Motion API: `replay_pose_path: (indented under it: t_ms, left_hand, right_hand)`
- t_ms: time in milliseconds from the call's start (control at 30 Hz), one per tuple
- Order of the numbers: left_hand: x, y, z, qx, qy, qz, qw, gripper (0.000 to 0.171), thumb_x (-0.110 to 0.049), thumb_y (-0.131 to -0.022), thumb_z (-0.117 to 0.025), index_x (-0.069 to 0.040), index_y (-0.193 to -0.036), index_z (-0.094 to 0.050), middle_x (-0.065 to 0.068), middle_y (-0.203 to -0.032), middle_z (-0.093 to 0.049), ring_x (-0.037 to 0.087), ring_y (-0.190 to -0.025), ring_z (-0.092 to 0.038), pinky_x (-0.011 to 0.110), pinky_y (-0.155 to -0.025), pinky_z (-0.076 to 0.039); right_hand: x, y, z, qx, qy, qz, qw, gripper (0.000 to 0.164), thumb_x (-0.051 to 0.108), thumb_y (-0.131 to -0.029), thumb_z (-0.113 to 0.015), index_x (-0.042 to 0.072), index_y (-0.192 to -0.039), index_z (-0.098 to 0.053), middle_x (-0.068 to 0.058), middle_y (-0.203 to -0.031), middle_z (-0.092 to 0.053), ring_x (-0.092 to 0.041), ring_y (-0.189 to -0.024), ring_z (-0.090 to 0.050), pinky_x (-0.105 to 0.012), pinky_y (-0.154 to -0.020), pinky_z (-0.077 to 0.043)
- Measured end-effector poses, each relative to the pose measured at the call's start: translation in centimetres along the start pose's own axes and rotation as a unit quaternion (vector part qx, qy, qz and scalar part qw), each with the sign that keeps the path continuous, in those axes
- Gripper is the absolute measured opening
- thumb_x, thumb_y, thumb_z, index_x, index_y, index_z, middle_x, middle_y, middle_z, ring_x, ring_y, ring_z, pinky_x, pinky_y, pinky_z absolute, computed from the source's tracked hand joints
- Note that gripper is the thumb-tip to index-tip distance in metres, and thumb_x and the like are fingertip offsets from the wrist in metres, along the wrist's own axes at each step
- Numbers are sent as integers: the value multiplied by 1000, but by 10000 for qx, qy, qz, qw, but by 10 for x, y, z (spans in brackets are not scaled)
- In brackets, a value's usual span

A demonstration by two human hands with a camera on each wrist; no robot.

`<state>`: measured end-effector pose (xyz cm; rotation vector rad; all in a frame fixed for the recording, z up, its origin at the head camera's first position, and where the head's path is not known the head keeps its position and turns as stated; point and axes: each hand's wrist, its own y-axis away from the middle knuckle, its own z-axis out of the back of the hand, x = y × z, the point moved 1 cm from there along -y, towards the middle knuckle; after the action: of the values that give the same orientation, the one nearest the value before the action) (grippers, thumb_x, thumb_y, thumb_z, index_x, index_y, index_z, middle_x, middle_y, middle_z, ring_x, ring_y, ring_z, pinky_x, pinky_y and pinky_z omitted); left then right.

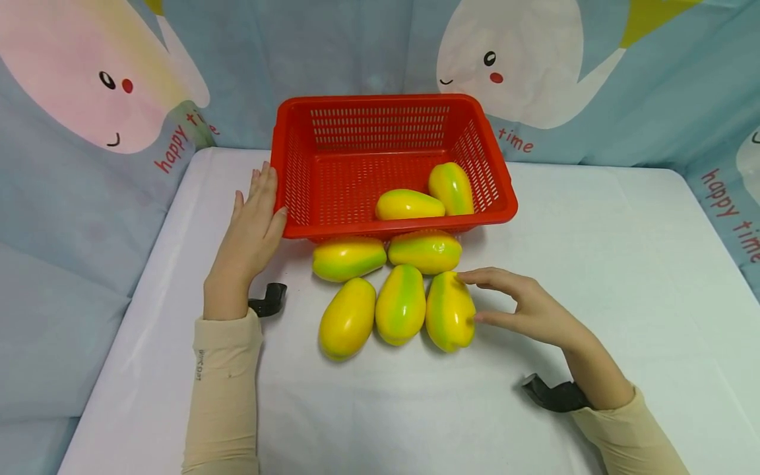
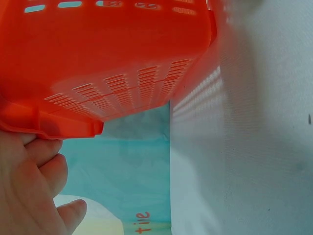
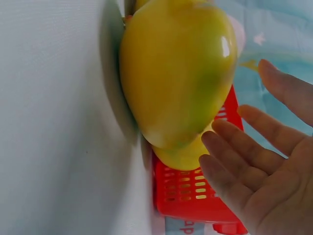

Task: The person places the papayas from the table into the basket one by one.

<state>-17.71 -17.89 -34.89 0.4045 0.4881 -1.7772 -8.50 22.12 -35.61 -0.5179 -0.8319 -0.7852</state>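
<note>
My left hand [image 1: 252,224] lies with straight fingers against the left rim of a red plastic basket [image 1: 394,227]. In the left wrist view, its fingertips touch the underside of the basket's rim [image 2: 73,129]. My right hand [image 1: 528,307] is beside the rightmost front papaya [image 1: 450,313], thumb and fingers spread apart and not closed round it. That papaya [image 3: 178,73] is glossy yellow-green; in the right wrist view the fingers are near its surface, and contact is hard to tell. Two more papayas, one lying sideways [image 1: 410,205] and one more upright [image 1: 452,188], are inside the basket's right front corner.
Several other papayas lie in front of the basket: two sideways along its front wall, including one at left [image 1: 349,258], and others in a front row, including a middle one [image 1: 400,307]. A white cloth [image 1: 623,264] covers the table; a printed blue curtain [image 1: 356,46] hangs behind.
</note>
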Motion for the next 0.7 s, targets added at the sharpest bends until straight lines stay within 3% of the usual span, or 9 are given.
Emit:
replay_pose_path:
  t_ms: [433,567,700]
  left_hand:
    - [0,0,0,-58,-38,31,10000,62,-29,-100,-31,-7,-152,-6,5,-158,-4,21,-144,-1,51,-113,0]
    - [0,0,0,-57,-34,29,10000,62,-29,-100,-31,-7,-152,-6,5,-158,-4,21,-144,-1,51,-113,0]
    - [0,0,-1,-30,-16,42,10000,62,-29,-100,-31,-8,-152,-5,5,-158,-3,21,-144,0,50,-113,2]
  right_hand:
    - [-2,-1,-3,81,429,-296,9986,51,13,-83,-73,9,-131,-55,1,-130,-56,-13,-120,-49,-25,-100,-40]
    - [-4,-1,-2,198,497,-349,9980,54,16,-82,-74,7,-132,-54,-2,-133,-54,-16,-123,-46,-21,-102,-35]
    - [-3,0,-2,310,447,-688,9961,61,24,-80,-75,9,-135,-51,-1,-136,-50,-17,-126,-43,-15,-104,-28]
